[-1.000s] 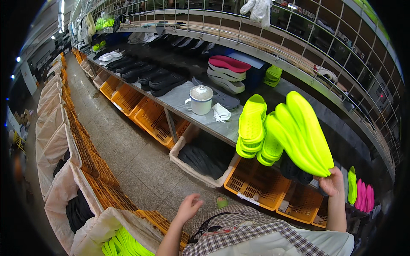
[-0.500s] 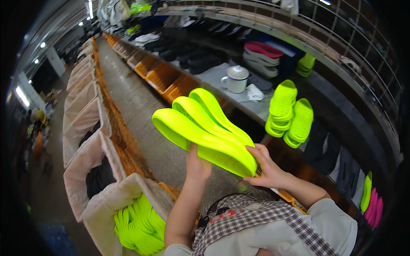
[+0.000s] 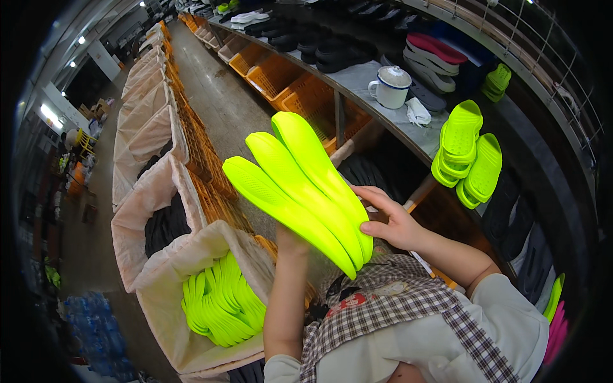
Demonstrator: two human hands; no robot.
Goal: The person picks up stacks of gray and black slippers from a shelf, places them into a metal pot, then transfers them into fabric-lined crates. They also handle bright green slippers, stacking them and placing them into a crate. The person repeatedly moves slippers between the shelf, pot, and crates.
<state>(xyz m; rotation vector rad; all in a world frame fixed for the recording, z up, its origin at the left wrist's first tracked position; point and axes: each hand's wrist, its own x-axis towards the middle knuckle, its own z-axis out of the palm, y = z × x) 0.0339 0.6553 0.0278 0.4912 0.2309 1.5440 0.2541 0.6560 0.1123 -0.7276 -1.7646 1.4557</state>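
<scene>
Three neon-yellow shoe soles (image 3: pixel 300 191) are fanned out in front of me, their broad upper faces showing and their near ends bunched together. Beneath them is my left hand (image 3: pixel 292 241), closed on the soles from below; its fingers are hidden behind them. My right hand (image 3: pixel 391 220) holds the right edge near the bunched ends, thumb against the edge and fingers bent over beside it. At lower left, a cloth-lined basket (image 3: pixel 156 281) contains a pile of matching yellow soles (image 3: pixel 223 303).
Lined baskets with dark pieces (image 3: pixel 167 223) run away along the left. On the right-hand bench (image 3: pixel 357 80) are a white lidded mug (image 3: pixel 391 88), crumpled white tissue (image 3: pixel 418 112), stacked soles (image 3: pixel 434 60) and yellow clogs (image 3: pixel 461 137). Orange crates (image 3: pixel 306 96) sit below it.
The soles have turned from showing their side walls to showing their upper faces, fanned wider. My right hand has shifted up along their edge. The whole view has swung slightly left.
</scene>
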